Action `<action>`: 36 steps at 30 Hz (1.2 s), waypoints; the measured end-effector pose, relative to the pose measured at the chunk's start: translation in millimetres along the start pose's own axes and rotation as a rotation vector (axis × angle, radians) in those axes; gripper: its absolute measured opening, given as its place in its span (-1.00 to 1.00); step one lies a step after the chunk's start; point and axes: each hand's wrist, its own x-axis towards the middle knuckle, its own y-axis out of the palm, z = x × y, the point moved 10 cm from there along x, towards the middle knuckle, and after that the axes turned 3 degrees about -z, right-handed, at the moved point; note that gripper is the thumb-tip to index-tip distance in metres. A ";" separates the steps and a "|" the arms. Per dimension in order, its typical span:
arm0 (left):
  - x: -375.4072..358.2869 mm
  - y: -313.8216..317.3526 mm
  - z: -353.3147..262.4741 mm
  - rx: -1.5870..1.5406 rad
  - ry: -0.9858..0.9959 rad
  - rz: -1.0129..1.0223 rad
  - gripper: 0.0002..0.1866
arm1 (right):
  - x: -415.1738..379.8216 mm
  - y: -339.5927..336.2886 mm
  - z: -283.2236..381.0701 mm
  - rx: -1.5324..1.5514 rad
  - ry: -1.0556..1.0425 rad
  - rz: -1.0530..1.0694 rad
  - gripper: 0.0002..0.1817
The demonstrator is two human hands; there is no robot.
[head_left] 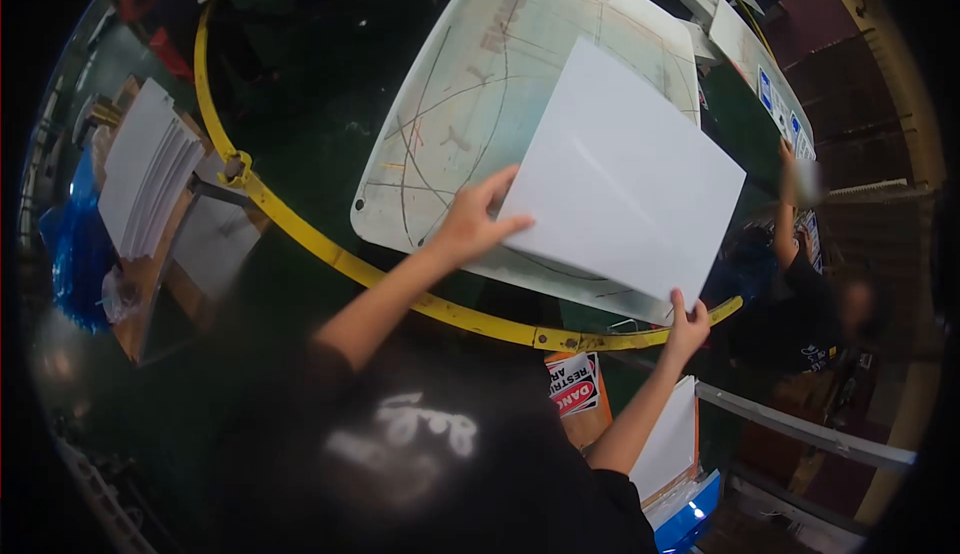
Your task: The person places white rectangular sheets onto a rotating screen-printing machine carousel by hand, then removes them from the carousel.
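Observation:
A blank white sheet is held up at a tilt in both of my hands. My left hand grips its lower left edge, with the thumb lying over the front face. At the lower right corner, my right hand pinches the sheet between thumb and fingers. Behind the sheet lies a pale rounded platen, marked with dark curved lines and smudges. The sheet overlaps the platen's right and lower parts in this view.
A yellow curved rail runs around the platen's near side. White sheets are stacked at left beside blue plastic. Printed danger signs and more white sheets lie below. Another person reaches up at right near printed signs.

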 end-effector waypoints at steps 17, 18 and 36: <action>88.5 -75.5 45.6 1.127 0.262 -0.032 -0.17 | 31.5 106.9 56.5 -0.019 -0.104 -0.097 -0.63; 88.1 -76.3 45.5 1.133 0.248 -0.042 -0.18 | 31.8 106.8 56.3 -0.014 -0.115 -0.106 -0.63; 78.4 -73.5 43.2 1.239 0.147 -0.101 -0.32 | 38.0 112.5 58.5 -0.116 -0.144 -0.044 -0.48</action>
